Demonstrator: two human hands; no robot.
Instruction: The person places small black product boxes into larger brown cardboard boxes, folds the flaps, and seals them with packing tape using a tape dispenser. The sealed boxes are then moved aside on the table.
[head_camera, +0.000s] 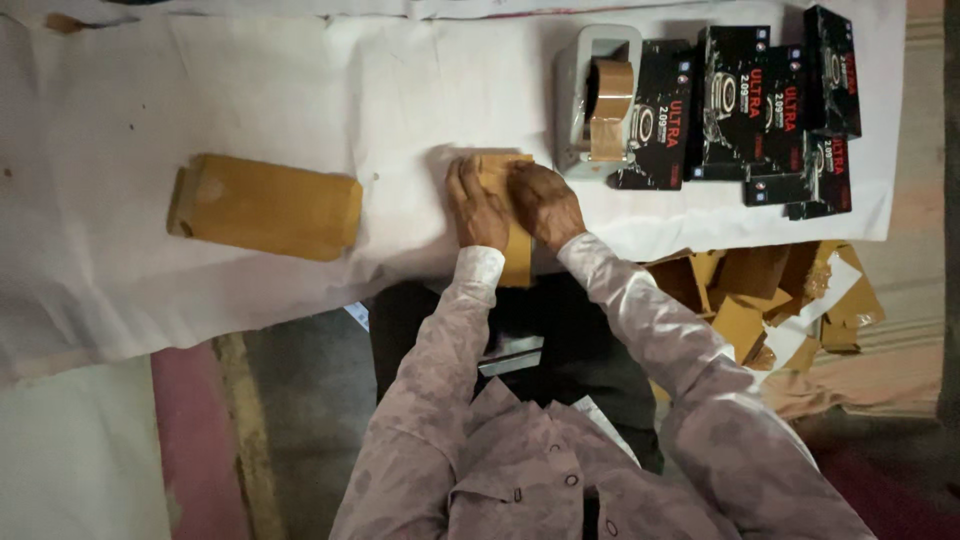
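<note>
**Q:** State the position of both hands and the item under them.

**A:** My left hand (476, 208) and my right hand (543, 203) lie side by side, palms down, fingers pressed flat on a brown paper-wrapped packet (512, 250). Neither hand is closed around it; both bear down on its top face. The packet lies on the white sheet (250, 90) covering the work surface, directly under my hands, its near end reaching past my wrists toward my body.

**Q:** What stands just beyond the hands?

**A:** Just past my right hand stands a grey tape dispenser (590, 100) loaded with a roll of brown tape (610, 110). To the right of it lies a group of black boxes (760, 100) with red and white print, some stacked on others.

**Q:** What indicates completed work?

**A:** Well to the left of my left hand lies one brown wrapped packet (265, 207), lying alone. I judge it a finished unit.

**Q:** What remains?

**A:** By my judgement, the packet under my hands is mid-wrap: folds are being pressed down, and I cannot tell whether tape is applied. The black boxes show no wrapping. On the near right, below the sheet edge, lies a heap of brown paper pieces (770, 300).
</note>
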